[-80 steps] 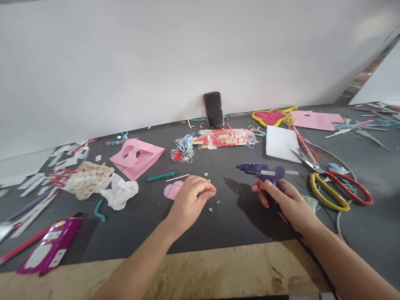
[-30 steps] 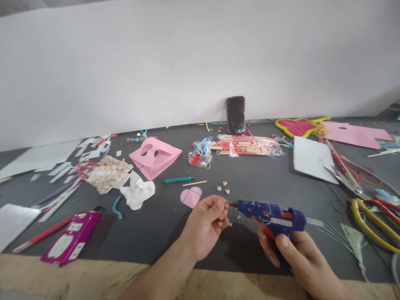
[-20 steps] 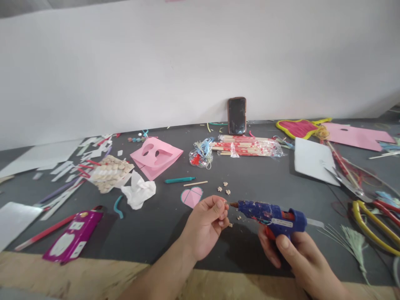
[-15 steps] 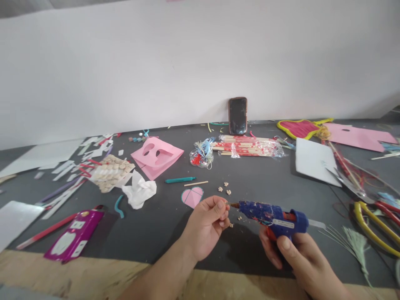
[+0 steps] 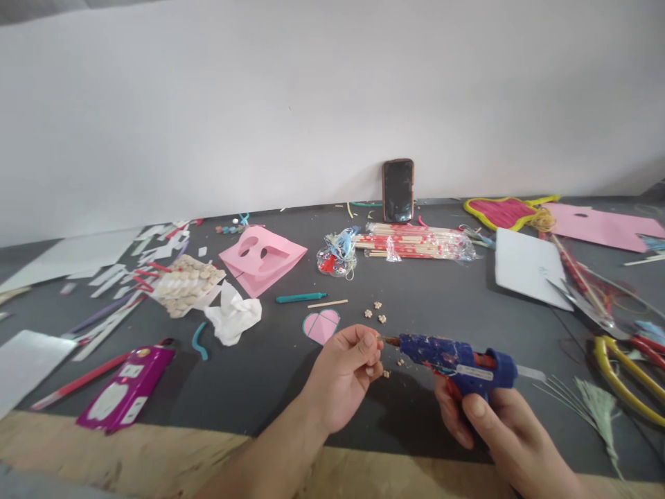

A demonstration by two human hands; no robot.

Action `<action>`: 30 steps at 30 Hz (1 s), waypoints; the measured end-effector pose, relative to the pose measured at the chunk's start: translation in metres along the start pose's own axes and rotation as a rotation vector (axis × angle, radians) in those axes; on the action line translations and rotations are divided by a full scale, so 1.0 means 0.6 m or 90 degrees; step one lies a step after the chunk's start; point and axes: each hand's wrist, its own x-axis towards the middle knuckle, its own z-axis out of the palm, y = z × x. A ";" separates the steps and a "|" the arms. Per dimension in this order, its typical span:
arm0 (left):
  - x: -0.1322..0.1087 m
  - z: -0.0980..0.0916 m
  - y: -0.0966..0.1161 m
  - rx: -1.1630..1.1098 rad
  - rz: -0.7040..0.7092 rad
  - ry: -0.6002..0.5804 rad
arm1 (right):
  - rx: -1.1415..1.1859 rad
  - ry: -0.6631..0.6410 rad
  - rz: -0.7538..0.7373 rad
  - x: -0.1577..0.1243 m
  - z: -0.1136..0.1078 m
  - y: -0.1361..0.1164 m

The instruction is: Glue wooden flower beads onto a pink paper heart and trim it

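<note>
My right hand (image 5: 499, 423) grips a blue hot glue gun (image 5: 457, 360) with a red trigger, a glue stick at its rear. The gun lies sideways, its brass nozzle (image 5: 391, 340) just right of the pinched fingertips of my left hand (image 5: 346, 374). Those fingertips press together, and anything between them is hidden. Below them, tiny wooden flowers (image 5: 400, 362) lie on the dark tabletop (image 5: 291, 388). Several more (image 5: 375, 310) sit a little farther away. A pink paper heart (image 5: 321, 326) lies left of them, apart from my left hand.
Around my hands lie a pink cut-out mask (image 5: 261, 260), crumpled white tissue (image 5: 233, 317), a bagged bundle of chopsticks (image 5: 413, 242), and a phone (image 5: 397, 190) leaning on the wall. Scissors (image 5: 623, 367) with yellow and red handles lie at the right edge.
Since the oldest frame, the glue gun has risen and turned sideways, nozzle toward my left fingertips, and both hands have moved closer. Over the last second, only the view has shifted slightly.
</note>
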 end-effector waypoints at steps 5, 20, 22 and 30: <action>0.000 -0.001 -0.001 0.007 0.003 0.005 | 0.019 -0.008 0.030 -0.004 -0.001 0.004; 0.000 0.001 0.001 0.024 0.007 0.017 | 0.041 0.020 0.020 0.000 0.002 -0.005; 0.001 0.001 0.001 0.030 0.011 0.019 | 0.044 0.014 0.022 0.000 0.002 -0.004; 0.003 0.001 0.000 0.045 0.040 0.016 | 0.040 0.005 0.018 0.002 0.000 -0.004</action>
